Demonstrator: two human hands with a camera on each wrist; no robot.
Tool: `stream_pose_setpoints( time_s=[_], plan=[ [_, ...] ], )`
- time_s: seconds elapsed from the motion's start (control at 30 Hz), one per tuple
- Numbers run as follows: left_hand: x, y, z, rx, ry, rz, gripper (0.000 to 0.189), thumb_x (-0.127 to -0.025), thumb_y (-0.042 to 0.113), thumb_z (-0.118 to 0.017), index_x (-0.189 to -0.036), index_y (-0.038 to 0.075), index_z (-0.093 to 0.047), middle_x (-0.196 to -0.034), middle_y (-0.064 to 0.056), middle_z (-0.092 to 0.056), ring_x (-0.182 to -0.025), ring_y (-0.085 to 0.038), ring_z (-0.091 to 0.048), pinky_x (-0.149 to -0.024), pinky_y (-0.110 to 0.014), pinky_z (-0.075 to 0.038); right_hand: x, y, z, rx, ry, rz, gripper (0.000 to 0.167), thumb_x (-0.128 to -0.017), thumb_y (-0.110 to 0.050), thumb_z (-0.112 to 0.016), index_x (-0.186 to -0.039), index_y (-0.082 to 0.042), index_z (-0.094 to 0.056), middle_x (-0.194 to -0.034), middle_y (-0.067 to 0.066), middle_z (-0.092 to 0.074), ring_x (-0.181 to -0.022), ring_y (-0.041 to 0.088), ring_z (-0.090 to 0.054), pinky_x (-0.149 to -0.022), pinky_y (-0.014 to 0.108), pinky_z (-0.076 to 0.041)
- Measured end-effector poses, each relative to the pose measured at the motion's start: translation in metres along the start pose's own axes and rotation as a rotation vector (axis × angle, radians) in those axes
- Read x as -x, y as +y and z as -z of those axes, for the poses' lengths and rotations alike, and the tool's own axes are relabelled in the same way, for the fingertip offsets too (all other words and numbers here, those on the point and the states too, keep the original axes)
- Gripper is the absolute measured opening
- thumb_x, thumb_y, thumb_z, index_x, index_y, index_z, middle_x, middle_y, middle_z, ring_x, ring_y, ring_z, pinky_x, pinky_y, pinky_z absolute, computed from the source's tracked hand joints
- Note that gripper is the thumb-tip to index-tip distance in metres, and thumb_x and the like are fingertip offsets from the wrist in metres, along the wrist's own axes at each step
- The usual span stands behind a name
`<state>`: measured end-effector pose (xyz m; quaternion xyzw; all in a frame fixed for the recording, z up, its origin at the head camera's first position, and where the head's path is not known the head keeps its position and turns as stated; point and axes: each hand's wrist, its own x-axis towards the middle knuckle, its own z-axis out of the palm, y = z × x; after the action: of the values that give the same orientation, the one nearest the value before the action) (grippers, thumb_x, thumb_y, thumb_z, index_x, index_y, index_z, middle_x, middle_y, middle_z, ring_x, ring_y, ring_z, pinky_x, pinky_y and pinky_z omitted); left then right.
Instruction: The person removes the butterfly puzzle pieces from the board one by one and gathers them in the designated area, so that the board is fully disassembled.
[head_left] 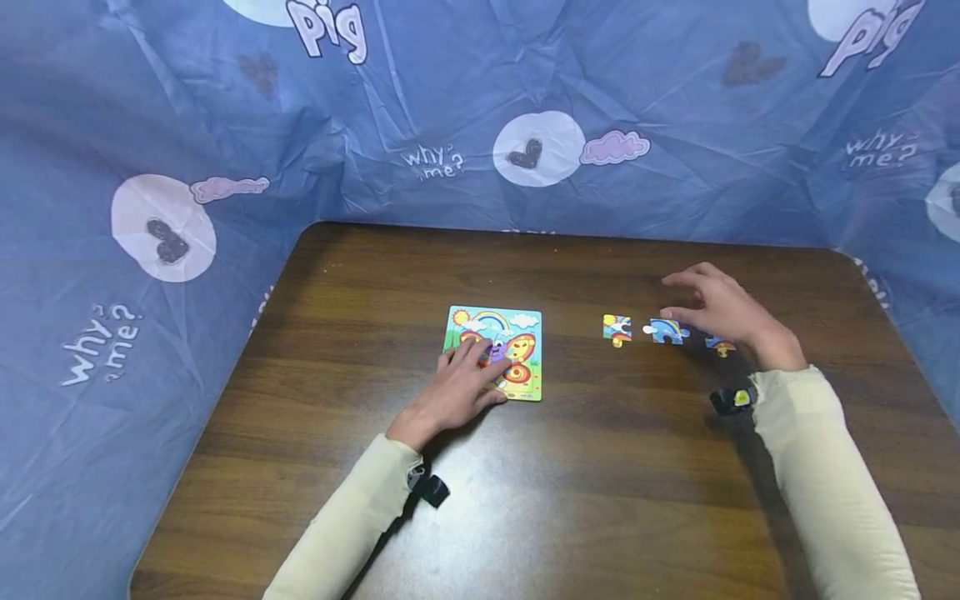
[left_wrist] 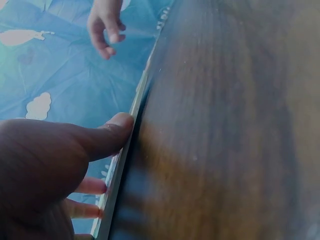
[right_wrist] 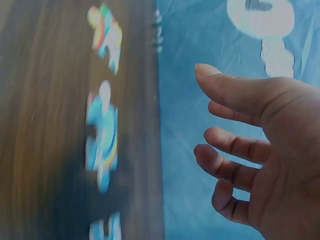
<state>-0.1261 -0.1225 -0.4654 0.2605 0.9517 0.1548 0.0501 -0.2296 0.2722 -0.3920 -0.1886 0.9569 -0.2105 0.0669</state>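
A butterfly picture puzzle board (head_left: 528, 379) lies flat on the wooden table. My left hand (head_left: 457, 387) rests on its lower left part with fingers spread, covering some of the picture. The left wrist view shows the thumb (left_wrist: 112, 131) at the board's near edge. To the right, my right hand (head_left: 727, 310) hovers with loosely bent fingers and holds nothing. Below its fingertips is a blue rainbow puzzle piece (head_left: 666, 332). A second piece (head_left: 617, 328) with yellow and red parts lies left of it, and a third piece (head_left: 722, 344) is partly hidden under the hand.
The brown table (head_left: 585, 483) has a rounded far edge. Blue printed cloth (head_left: 450, 100) hangs behind it and at the sides. A small black device (head_left: 731, 400) is strapped at the right wrist, another (head_left: 433, 490) at the left.
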Motion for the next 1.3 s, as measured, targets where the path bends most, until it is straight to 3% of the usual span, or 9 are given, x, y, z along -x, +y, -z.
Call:
stream_pose_setpoints(
  time_s=[0.33,0.57,0.83,1.3],
  plan=[
    [0.003,-0.001,0.004,0.010,0.064,-0.022,0.052,-0.096,0.043,-0.063,-0.141,0.020,-0.054,-0.155,-0.019,-0.040,-0.149,-0.046,-0.027,-0.117,-0.067,-0.027,-0.037,-0.056,-0.020,-0.028,-0.014,0.104,0.050,-0.092,-0.025,-0.073,-0.135,-0.004,-0.059,-0.132,0.021,-0.054,-0.096,0.031,-0.059,-0.085,0.048,-0.049],
    [0.017,-0.001,0.005,-0.001,0.076,-0.026,0.054,-0.094,0.041,-0.067,-0.141,0.018,-0.056,-0.151,-0.020,-0.043,-0.146,-0.046,-0.031,-0.113,-0.067,-0.032,-0.061,-0.101,-0.049,-0.087,-0.017,0.194,0.049,-0.090,-0.026,-0.075,-0.133,-0.005,-0.062,-0.129,0.019,-0.057,-0.096,0.030,-0.061,-0.086,0.046,-0.051],
    [0.032,-0.005,0.006,0.018,0.062,0.010,0.053,-0.095,0.037,-0.066,-0.143,0.018,-0.054,-0.152,-0.021,-0.042,-0.146,-0.048,-0.031,-0.115,-0.068,-0.030,-0.081,-0.143,-0.089,-0.090,-0.119,0.245,0.048,-0.092,-0.027,-0.072,-0.134,-0.007,-0.062,-0.130,0.014,-0.058,-0.092,0.023,-0.061,-0.081,0.040,-0.052],
    [0.041,-0.007,0.000,0.020,0.080,-0.024,0.041,-0.098,0.025,-0.063,-0.137,0.020,-0.057,-0.152,-0.020,-0.043,-0.144,-0.052,-0.033,-0.111,-0.068,-0.035,-0.087,-0.182,-0.130,-0.095,-0.201,0.193,0.047,-0.093,-0.026,-0.069,-0.137,-0.011,-0.060,-0.136,0.014,-0.055,-0.125,0.030,-0.058,-0.105,0.048,-0.050]
  ],
)
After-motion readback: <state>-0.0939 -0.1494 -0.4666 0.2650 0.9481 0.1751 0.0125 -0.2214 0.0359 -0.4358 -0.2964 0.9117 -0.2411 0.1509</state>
